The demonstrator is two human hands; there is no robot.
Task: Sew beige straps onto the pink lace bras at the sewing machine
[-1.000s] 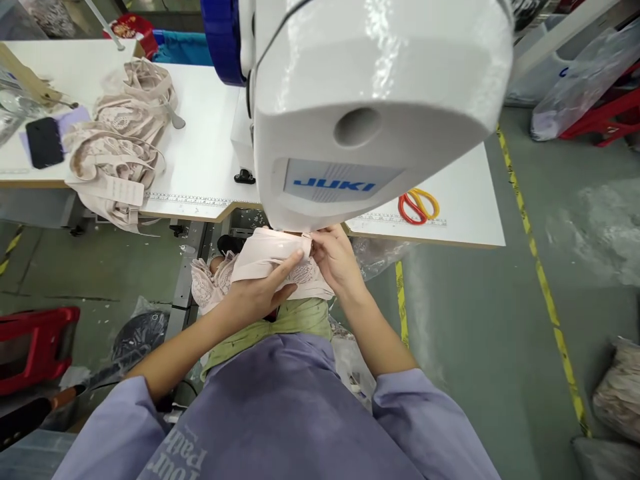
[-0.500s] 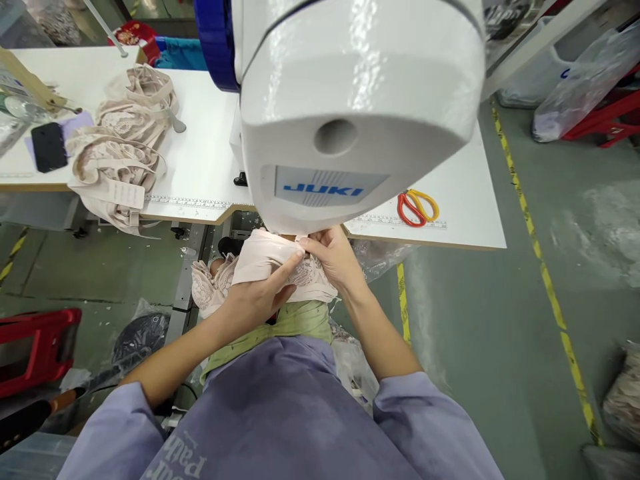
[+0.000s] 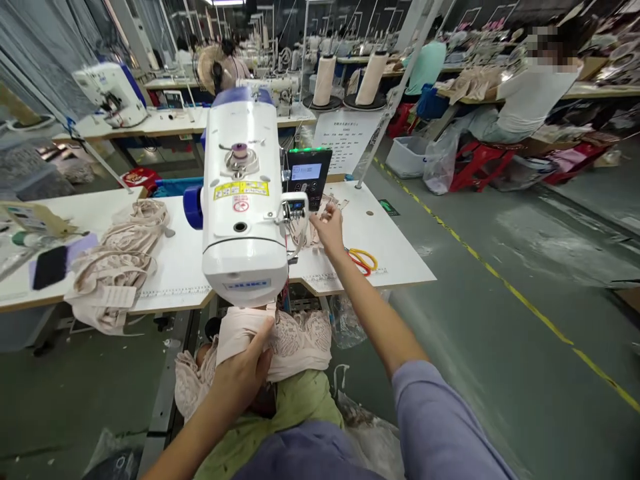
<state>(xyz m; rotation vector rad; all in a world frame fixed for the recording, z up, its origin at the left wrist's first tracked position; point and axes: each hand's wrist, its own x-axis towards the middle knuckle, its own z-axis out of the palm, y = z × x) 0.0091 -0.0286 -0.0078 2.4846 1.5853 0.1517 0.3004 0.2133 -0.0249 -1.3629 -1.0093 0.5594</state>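
My left hand (image 3: 243, 373) grips a pale pink lace garment (image 3: 295, 343) on my lap, just under the head of the white sewing machine (image 3: 240, 200). My right hand (image 3: 327, 227) is stretched out over the white table (image 3: 390, 253) to the right of the machine, fingers curled around a small pale piece I cannot make out. The hand is beside the machine's black control panel (image 3: 307, 177) with its lit screen. Red and yellow scissors (image 3: 363, 259) lie just right of that hand.
A heap of beige garments (image 3: 117, 260) and a dark phone (image 3: 50, 267) lie on the table's left part. Two thread cones (image 3: 350, 80) stand behind. Other people (image 3: 525, 100) sit at machines further back. A yellow floor line (image 3: 500, 280) runs along the aisle on the right.
My head has lifted, so the room is in view. My right hand left the garment and reached up over the table beside the machine. The left hand still holds the garment.
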